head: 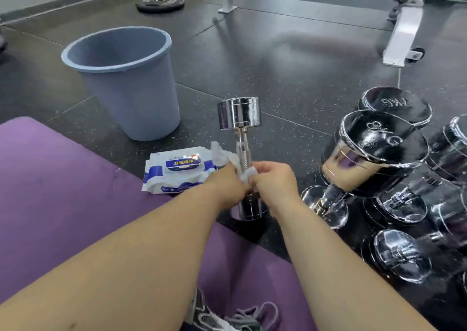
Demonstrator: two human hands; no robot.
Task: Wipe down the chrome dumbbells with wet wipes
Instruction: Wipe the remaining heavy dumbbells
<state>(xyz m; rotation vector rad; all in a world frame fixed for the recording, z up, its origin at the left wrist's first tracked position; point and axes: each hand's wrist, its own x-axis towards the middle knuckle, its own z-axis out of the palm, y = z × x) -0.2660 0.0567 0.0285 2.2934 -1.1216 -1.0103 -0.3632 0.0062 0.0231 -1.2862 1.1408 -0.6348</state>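
Above the purple mat (63,204), both hands curl onto a white wet wipe (249,174) wrapped round the handle of an upright chrome dumbbell (240,113) standing on the floor. The left hand (227,184) grips the wipe and the right hand (275,179) pinches its edge. Just behind lies a wipes pack (177,171) printed 卫生湿巾. Stacked dumbbells (374,154) on the right read 8KG and 1KG. Farther off stands a blue-grey bin (131,90).

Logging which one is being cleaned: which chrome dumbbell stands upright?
The small dumbbell between left hand and right hand, wet wipe on its handle; the other dumbbells lie heaped at right.
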